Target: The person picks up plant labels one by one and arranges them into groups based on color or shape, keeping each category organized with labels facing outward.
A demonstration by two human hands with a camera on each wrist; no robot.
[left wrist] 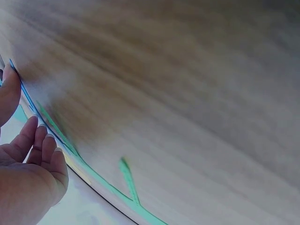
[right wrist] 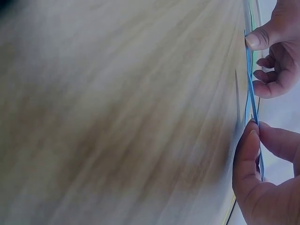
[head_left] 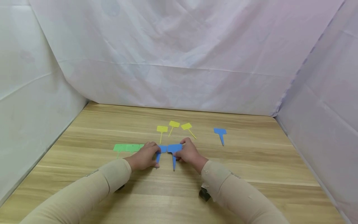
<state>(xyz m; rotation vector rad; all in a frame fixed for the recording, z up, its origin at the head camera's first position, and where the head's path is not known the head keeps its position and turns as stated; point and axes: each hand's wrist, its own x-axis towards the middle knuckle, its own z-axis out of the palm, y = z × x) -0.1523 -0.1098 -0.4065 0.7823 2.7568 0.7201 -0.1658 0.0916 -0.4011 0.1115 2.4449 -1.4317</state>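
Note:
Two blue T-shaped plant labels lie side by side in front of me in the head view. My right hand [head_left: 189,153] pinches the right-hand blue plant label [head_left: 174,148] by its head, between thumb and fingers; the right wrist view shows this label [right wrist: 254,101] edge-on and slightly tilted. At the other blue plant label [head_left: 163,148], my left hand [head_left: 144,156] holds on with its thumb near the stem's tip and its curled fingers at the head, partly hiding it. Green plant labels [head_left: 126,147] lie in a row to the left, one end covered by the left hand.
Farther back are three yellow plant labels, one [head_left: 162,128] upright in line and the others [head_left: 174,124] turned askew. Another blue plant label [head_left: 220,131] lies apart on the right. White cloth [head_left: 179,77] hangs around the back and sides of the wooden table [head_left: 251,177].

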